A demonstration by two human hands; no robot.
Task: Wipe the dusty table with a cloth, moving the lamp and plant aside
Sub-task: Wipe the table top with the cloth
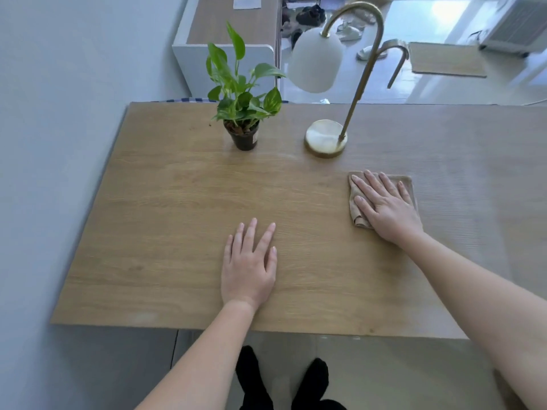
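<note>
Worktop [165, 202] first: one broad wooden slab, browner on its left half and paler, seemingly still dusty, on its right, with the boundary running roughly under the lamp. One lamp [325, 137] stands toward the far edge on a round brass base, its curved stem arching up and back to a white shade that hangs over the far edge. One plant [244, 113] in a small dark pot stands just left of the lamp, apart from it, also near the far edge.

Two hands are on the wood. The right hand [384, 205] lies flat with fingers [362, 184] spread and pressing down on the one cloth [356, 214], a folded tan square whose longer side runs toward the far edge. The left hand [248, 267] rests palm-down near the front, fingers loosely splayed, holding nothing.

What matters next, I'd judge, is that the lamp base sits straight beyond the cloth, a little to its left, close to the right fingertips; the plant lies farther left, beyond the empty left hand. The free left hand looks better placed to shift the plant, and either could reach the lamp.
</note>
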